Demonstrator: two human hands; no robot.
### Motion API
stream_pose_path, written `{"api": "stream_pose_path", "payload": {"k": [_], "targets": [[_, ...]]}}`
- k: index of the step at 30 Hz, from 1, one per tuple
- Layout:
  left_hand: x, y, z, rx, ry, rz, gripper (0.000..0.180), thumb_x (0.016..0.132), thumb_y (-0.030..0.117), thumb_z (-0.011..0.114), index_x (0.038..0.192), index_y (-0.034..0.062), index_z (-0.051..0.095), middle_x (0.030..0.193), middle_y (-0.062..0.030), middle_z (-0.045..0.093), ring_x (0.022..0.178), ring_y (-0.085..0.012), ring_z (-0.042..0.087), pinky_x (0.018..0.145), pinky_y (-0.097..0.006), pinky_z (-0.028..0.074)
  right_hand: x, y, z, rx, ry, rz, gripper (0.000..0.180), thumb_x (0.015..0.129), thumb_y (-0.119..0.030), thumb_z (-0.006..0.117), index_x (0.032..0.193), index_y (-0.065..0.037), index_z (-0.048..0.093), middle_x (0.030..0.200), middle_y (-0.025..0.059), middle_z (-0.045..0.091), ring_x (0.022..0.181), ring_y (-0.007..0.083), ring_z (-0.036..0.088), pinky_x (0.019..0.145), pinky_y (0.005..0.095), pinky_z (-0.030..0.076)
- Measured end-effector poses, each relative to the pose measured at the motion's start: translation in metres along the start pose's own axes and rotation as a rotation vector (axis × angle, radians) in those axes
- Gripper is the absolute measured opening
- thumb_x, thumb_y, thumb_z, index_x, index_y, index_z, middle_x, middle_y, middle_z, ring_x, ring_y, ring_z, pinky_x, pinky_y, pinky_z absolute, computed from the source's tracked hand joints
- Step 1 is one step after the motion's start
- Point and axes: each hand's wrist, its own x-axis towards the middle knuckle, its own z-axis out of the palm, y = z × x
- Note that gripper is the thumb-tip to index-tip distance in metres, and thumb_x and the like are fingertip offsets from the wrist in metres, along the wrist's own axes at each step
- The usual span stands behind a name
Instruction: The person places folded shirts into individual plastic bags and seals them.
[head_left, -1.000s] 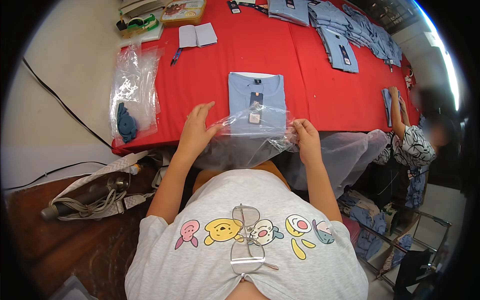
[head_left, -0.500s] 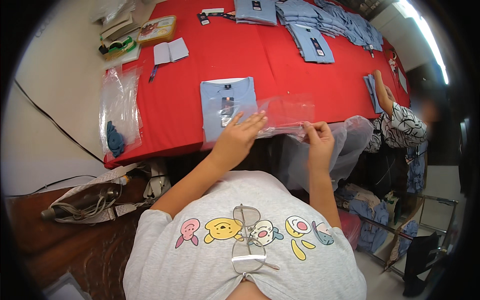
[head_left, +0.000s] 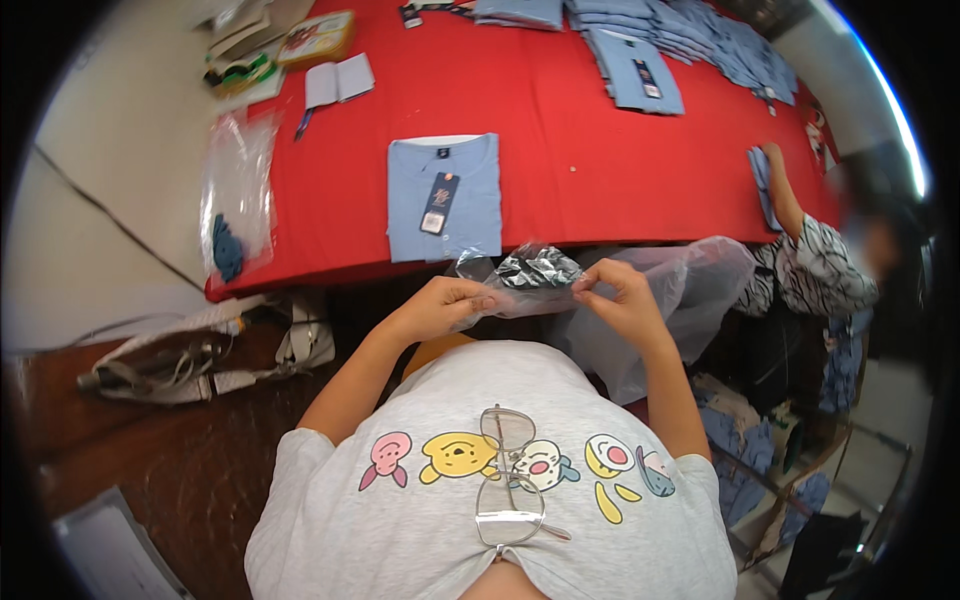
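Observation:
Between my two hands, close to my body and just off the table's front edge, a clear plastic bag (head_left: 540,270) is pinched at both sides. My left hand (head_left: 450,305) grips its left end, with the thumb laid over the plastic. Thumb and fingertips of my right hand (head_left: 622,295) close on its right end. Beyond the bag, a folded light blue shirt (head_left: 470,200) lies flat on the red tablecloth (head_left: 560,210), a dark hang tag (head_left: 439,203) on its front. Neither hand touches the shirt.
Clear bags (head_left: 235,180) lie at the table's left with a dark blue cloth bundle (head_left: 226,248) on them. An open notebook (head_left: 340,80) is behind. More folded shirts (head_left: 635,75) sit at the far right. A co-worker's arm (head_left: 785,195) reaches in. A large translucent sack (head_left: 680,290) hangs beside my right hand.
Both hands have drawn the plastic bag off the shirt and table toward my body. My left hand has gone from lying over the shirt to gripping the bag's edge.

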Motion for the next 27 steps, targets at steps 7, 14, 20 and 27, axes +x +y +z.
{"api": "stream_pose_path", "payload": {"k": [7, 14, 20, 27], "targets": [[-0.04, -0.047, 0.015, 0.774, 0.565, -0.024, 0.091, 0.073, 0.023, 0.096, 0.154, 0.0098, 0.056, 0.131, -0.0117, 0.076, 0.139, -0.04, 0.06, 0.133, -0.056, 0.022, 0.045, 0.029, 0.128, -0.066, -0.16, -0.321, 0.009, 0.089, -0.009, 0.076, 0.098, -0.01, 0.078, 0.097, 0.0072, 0.075, 0.092, 0.031, 0.073, 0.083, 0.0419, 0.056], [-0.023, -0.025, -0.005, 0.787, 0.152, -0.196, 0.024, 0.092, 0.019, 0.077, 0.111, 0.0098, 0.064, 0.102, -0.0078, 0.079, 0.108, -0.0265, 0.075, 0.133, -0.065, 0.019, 0.093, 0.004, 0.15, -0.151, -0.294, -0.469, 0.013, 0.088, -0.01, 0.077, 0.101, -0.012, 0.078, 0.097, 0.0055, 0.076, 0.092, 0.0292, 0.073, 0.084, 0.0406, 0.054], [-0.02, -0.07, -0.053, 0.389, -0.173, -0.423, 0.031, 0.107, 0.042, 0.063, 0.113, 0.0143, 0.076, 0.105, -0.0121, 0.08, 0.113, -0.0289, 0.074, 0.134, -0.065, 0.016, 0.097, 0.025, 0.135, -0.065, -0.735, -0.09, 0.018, 0.096, -0.024, 0.074, 0.106, -0.01, 0.078, 0.092, 0.0122, 0.08, 0.087, 0.0352, 0.076, 0.078, 0.0464, 0.058], [0.009, -0.101, -0.092, 0.519, -0.385, -0.43, 0.03, 0.102, 0.045, 0.064, 0.111, 0.021, 0.08, 0.18, -0.0236, 0.023, 0.169, -0.0467, 0.002, 0.128, -0.076, 0.001, 0.111, 0.031, 0.143, 0.382, -0.643, -0.011, 0.026, 0.105, -0.032, 0.067, 0.103, -0.007, 0.073, 0.104, 0.0157, 0.08, 0.092, 0.0331, 0.075, 0.082, 0.045, 0.057]]}}
